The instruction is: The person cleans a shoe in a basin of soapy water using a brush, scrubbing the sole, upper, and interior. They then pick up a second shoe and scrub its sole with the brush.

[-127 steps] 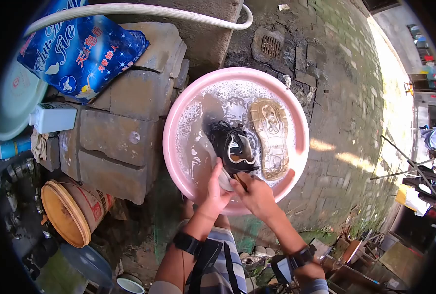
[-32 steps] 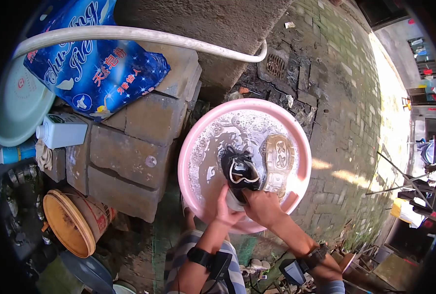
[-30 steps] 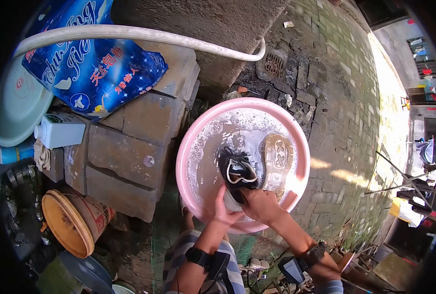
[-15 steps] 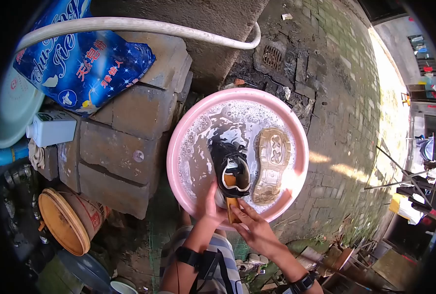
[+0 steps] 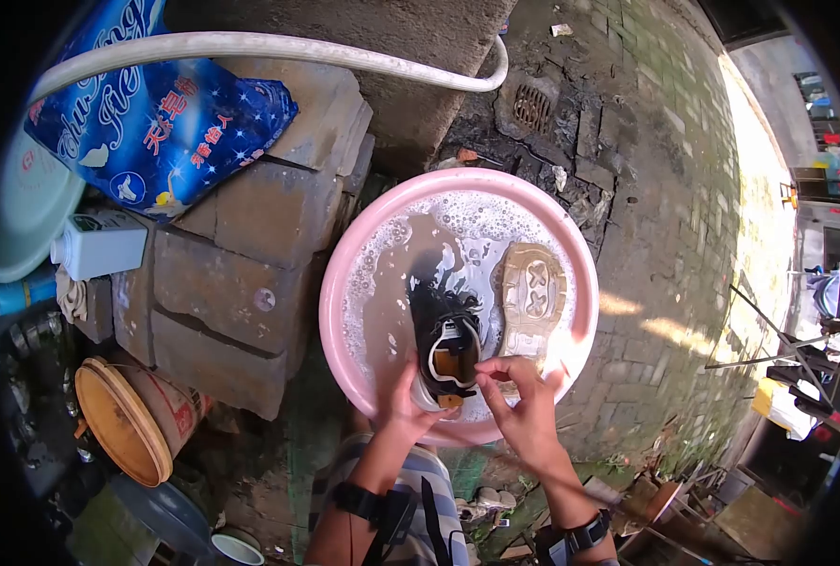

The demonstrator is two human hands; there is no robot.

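Observation:
A black shoe (image 5: pixel 436 332) sits partly in soapy grey water, its opening towards me and its toe dipping under. My left hand (image 5: pixel 407 407) grips its heel from the left and below. At the right edge of the shoe's collar, my right hand (image 5: pixel 519 401) has thumb and forefinger pinched together. An orange-brown wooden piece (image 5: pixel 449 401) pokes out below the heel, beside my left fingertips; most of it is hidden. The second shoe (image 5: pixel 536 292) floats sole up on the right, with a beige tread. A pink basin (image 5: pixel 337 363) holds all this.
To the left, stacked bricks (image 5: pixel 217 283) bear a blue detergent bag (image 5: pixel 189 141). A white hose (image 5: pixel 344 49) crosses above. Beside the bricks are a white bottle (image 5: pixel 107 247) and a tilted bucket (image 5: pixel 123 424). A drain grate (image 5: pixel 532 108) lies beyond the basin.
My right hand has let go of the wooden handle and moved up and right to the shoe's collar. The handle now shows less. My left hand stays at the heel.

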